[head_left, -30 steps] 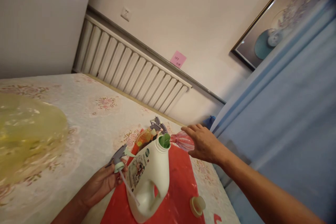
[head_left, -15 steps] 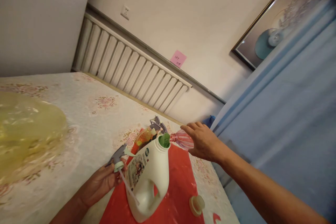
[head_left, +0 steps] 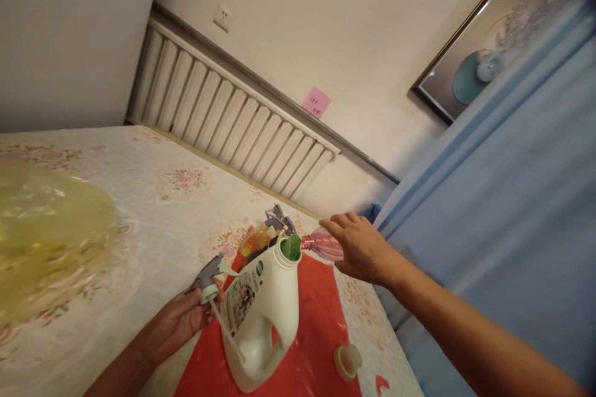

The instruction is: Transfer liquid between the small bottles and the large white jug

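Observation:
A white detergent jug [head_left: 263, 322] with a handle stands open on a red mat [head_left: 316, 322]; its green spout shows at the top. My left hand [head_left: 179, 319] is closed on a grey and pale green spray trigger head [head_left: 209, 276], its dip tube hanging down in front of the jug. My right hand [head_left: 361, 248] is wrapped round a clear pink bottle [head_left: 323, 243], held sideways with its mouth at the jug's opening. Behind the jug lies an orange spray bottle [head_left: 261, 237] with a grey trigger.
A pale cap [head_left: 347, 363] lies on the red mat at the right. The mat rests on a floral cloth [head_left: 153, 211]. A yellow translucent thing [head_left: 46, 229] fills the left. Blue fabric [head_left: 503, 211] hangs at the right; a white slatted panel [head_left: 233, 118] lines the wall.
Almost nothing differs; the view has shifted slightly, and both hands hold their places with the same things in them.

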Tool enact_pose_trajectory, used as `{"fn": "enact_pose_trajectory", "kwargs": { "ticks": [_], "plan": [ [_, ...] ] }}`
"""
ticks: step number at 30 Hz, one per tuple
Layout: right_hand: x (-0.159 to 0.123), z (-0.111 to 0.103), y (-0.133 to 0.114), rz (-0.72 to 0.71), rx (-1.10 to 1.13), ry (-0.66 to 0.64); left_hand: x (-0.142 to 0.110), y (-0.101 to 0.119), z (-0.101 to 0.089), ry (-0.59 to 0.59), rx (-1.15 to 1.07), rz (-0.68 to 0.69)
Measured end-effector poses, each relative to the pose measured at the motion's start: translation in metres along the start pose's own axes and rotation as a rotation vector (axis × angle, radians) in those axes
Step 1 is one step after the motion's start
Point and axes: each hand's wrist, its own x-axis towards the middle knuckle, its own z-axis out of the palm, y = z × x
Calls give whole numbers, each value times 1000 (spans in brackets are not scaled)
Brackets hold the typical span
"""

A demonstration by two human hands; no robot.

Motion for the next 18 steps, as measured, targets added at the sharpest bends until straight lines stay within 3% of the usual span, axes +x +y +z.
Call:
{"fn": "enact_pose_trajectory", "kwargs": {
  "ticks": [18],
  "plan": [
    [6, -5, -4, -17, -63, 10, 1, 2, 2, 28, 7, -16]
  ]
}}
